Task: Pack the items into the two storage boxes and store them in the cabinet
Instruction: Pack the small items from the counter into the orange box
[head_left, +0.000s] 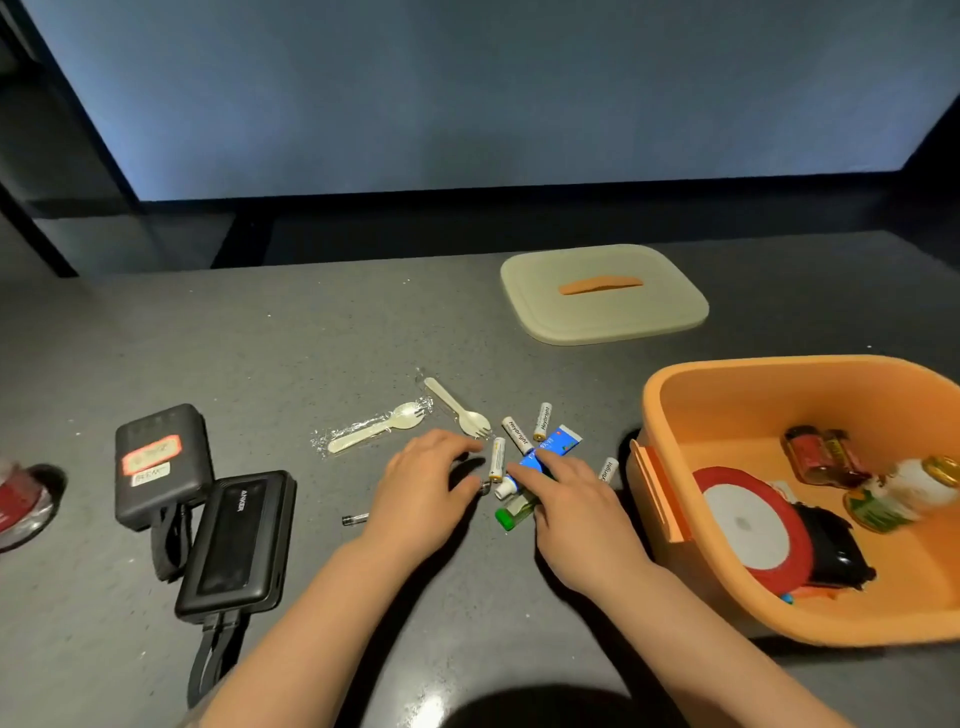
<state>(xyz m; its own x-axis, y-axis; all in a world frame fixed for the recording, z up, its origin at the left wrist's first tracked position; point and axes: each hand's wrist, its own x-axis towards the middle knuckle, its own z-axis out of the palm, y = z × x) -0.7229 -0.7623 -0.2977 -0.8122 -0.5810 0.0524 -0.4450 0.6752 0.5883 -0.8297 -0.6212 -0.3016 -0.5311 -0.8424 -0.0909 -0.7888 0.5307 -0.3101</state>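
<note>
Nearest us, both hands are down flat on the grey speckled tabletop: the left hand spread and relaxed with fingertips by a white cylindrical battery, gripping nothing, the right hand with fingers straight, pressing on a blue-and-white tube and a green-capped clear tube (no real grip there). To the left lie two black power banks, and to the right the open orange plastic storage box holds a red ribbon spool and small bottles. Further back sit two wrapped white plastic sporks, then the pale beige lid with an orange handle.
</note>
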